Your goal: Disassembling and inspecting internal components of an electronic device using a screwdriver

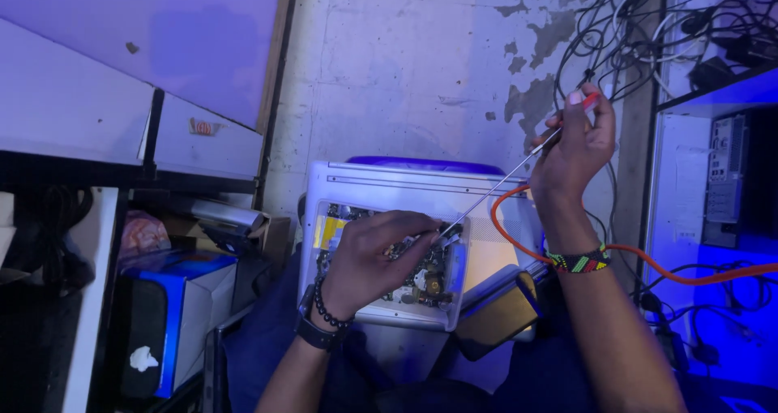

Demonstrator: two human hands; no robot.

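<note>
A: Widest thing first: the cracked, peeling wall (405,64) fills the top, washed in blue light, with a pale board (121,56) leaning along the left.

B: And on the right, a shelf rack (713,97) with a tangle of dark cables (648,32) hanging down beside it.

A: Centre of the view, the opened laptop (389,186), silver, underside up, resting across the person's lap. Its cover is off on the left part, the circuit board (421,275) bare.

B: Down left, a blue and white box (190,299) stands on the floor, well apart from the work. Just beside the laptop's lower right corner lies a dark flat battery pack (494,320).

A: An orange cable (648,263) loops over the laptop's right side and trails off right, passing the beaded wristband.

B: Now the hands. Left hand (377,255), with a watch and dark bead bracelet, lies over the board, fingers curled down by the tool tip. Whether it pinches anything, I cannot tell.

A: Right hand (579,141) is raised high at the wall, clenched round the red handle of a long screwdriver (502,186).

B: The thin shaft slants down left, its tip meeting the board right at the left fingertips.
</note>
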